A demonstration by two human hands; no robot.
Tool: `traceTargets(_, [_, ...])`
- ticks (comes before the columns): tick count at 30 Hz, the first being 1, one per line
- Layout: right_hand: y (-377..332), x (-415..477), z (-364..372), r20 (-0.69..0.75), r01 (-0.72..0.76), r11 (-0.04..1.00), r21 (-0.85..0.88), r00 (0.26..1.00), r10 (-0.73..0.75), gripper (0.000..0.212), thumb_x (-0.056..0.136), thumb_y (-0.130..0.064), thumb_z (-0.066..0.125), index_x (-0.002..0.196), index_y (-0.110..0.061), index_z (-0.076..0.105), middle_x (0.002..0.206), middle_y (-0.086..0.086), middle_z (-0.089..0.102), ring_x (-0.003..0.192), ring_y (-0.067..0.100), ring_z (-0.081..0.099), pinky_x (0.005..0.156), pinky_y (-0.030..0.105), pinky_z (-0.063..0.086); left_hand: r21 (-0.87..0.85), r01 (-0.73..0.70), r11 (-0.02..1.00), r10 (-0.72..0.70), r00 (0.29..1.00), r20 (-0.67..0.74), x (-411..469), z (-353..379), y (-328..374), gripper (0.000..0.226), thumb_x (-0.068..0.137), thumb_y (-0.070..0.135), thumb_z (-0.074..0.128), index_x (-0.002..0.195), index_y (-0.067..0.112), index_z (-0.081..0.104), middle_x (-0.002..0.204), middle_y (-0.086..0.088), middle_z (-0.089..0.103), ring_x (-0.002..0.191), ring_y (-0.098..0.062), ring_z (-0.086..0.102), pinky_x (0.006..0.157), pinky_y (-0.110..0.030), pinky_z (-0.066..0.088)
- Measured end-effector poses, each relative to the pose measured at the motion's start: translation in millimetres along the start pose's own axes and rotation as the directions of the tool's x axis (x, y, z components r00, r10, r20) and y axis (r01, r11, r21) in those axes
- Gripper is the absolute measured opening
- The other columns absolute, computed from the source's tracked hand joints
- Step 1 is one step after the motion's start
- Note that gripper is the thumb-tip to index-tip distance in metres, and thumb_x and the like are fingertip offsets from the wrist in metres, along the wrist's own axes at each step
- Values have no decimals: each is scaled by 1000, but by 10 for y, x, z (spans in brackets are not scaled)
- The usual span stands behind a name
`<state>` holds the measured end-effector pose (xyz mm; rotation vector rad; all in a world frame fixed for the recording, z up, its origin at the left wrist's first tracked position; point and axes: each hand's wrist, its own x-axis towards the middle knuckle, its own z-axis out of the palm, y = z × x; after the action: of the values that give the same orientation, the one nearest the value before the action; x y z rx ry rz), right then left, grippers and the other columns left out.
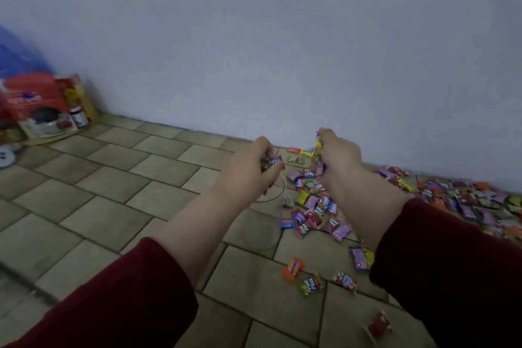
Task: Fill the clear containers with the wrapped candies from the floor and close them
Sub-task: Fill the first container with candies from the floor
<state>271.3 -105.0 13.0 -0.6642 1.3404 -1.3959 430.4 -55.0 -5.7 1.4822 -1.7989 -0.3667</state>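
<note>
**Two hands full of wrapped candies above a clear container on a tiled floor**

Seen from the person's own head, looking down. A clear container (264, 223) stands on the beige floor tiles (158, 198). It is so transparent that only a faint curved rim and base show. Whether anything is already inside cannot be told, and no lid is visible.

Just above the container's far edge, the left hand (254, 167) is curled round a few candies, with a blue wrapper poking out between the fingers. Beside it, on the container's right, the right hand (337, 155) is clenched round a fuller bunch, with yellow, green and pink wrappers sticking out top and bottom. Both arms wear dark red sleeves (127, 299).

Right of the container, touching or nearly touching it, lies a loose cluster of candies (313, 206). Further right, a dense drift (466, 200) runs along the foot of the pale wall (282, 51). A few strays (293, 268) lie on the near side of the container.

Far to the container's left, against the wall, sit red boxes (39, 102) and a small dark jar (79, 117).

The job looks to be at an early stage. Most candies are on the floor, the two handfuls have yet to be dropped in, and closing has not begun. Only one container can be made out.
</note>
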Motion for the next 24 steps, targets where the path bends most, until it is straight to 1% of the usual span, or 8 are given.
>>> traceTargets(2, [40, 21, 157, -54, 32, 999, -32, 998, -34, 30, 79, -34, 59, 65, -10, 49, 66, 11, 41, 58, 24, 39, 51, 32, 36, -10, -9, 1000, 9, 1000, 2, -29, 38, -67, 13, 96, 35, 54, 91, 23, 50, 77, 4, 65, 69, -11, 68, 60, -30, 54])
traceTargets(4, [77, 22, 294, -102, 93, 995, -40, 990, -97, 32, 79, -31, 58, 60, -11, 44, 59, 7, 39, 59, 24, 37, 57, 35, 34, -217, -20, 976, 9, 999, -52, -63, 30, -91, 16, 99, 35, 46, 94, 22, 53, 85, 3, 67, 81, -12, 65, 71, -28, 50])
traceTargets(6, [123, 21, 422, -142, 167, 981, -97, 973, -180, 34, 83, -30, 56, 59, -11, 42, 57, 4, 40, 58, 24, 37, 57, 35, 33, -532, -10, 847, -31, 997, -68, -130, -15, -105, 15, 99, 27, 42, 103, 16, 53, 99, -7, 69, 93, -8, 64, 76, -18, 50])
traceTargets(8, [160, 28, 483, -159, 246, 956, -160, 949, -271, 34, 86, -33, 55, 61, -12, 44, 59, 5, 49, 58, 24, 40, 57, 34, 35, -666, 2, 746, -52, 997, -55, -222, -32, -155, 19, 91, 18, 46, 110, 15, 48, 111, -11, 66, 100, -2, 60, 81, -11, 45])
traceTargets(12, [245, 1, 590, -8, 462, 840, -284, 875, -484, 34, 93, -36, 53, 81, -4, 57, 78, 5, 66, 67, 19, 56, 60, 27, 39, -628, 87, 774, -52, 996, 74, -395, 90, -462, 66, 67, 37, 68, 124, 26, 36, 133, -1, 48, 127, -4, 44, 106, -21, 37])
traceTargets(15, [301, -129, 632, 239, 635, 716, -290, 773, -588, 29, 96, -31, 53, 80, -7, 52, 73, -11, 64, 64, -5, 57, 57, 17, 40, -548, 190, 814, -106, 978, 183, -469, 223, -538, 94, 58, 36, 83, 134, 31, 27, 134, 5, 47, 128, 0, 43, 99, -8, 39])
traceTargets(19, [348, -226, 537, 532, 792, 529, -304, 602, -595, 26, 97, -33, 52, 74, -20, 47, 63, -7, 46, 56, 4, 44, 56, 24, 37, -528, 207, 823, -142, 976, 163, -447, 321, -577, 95, 53, 44, 84, 132, 29, 33, 128, 7, 51, 123, -1, 49, 98, -17, 44])
traceTargets(24, [367, -296, 327, 730, 852, 454, -261, 482, -485, 21, 94, -31, 51, 79, -17, 54, 65, -6, 44, 62, 11, 43, 61, 38, 42, -506, 187, 842, -135, 981, 137, -436, 328, -577, 91, 56, 39, 85, 130, 27, 35, 126, 6, 52, 119, -7, 51, 100, -24, 45])
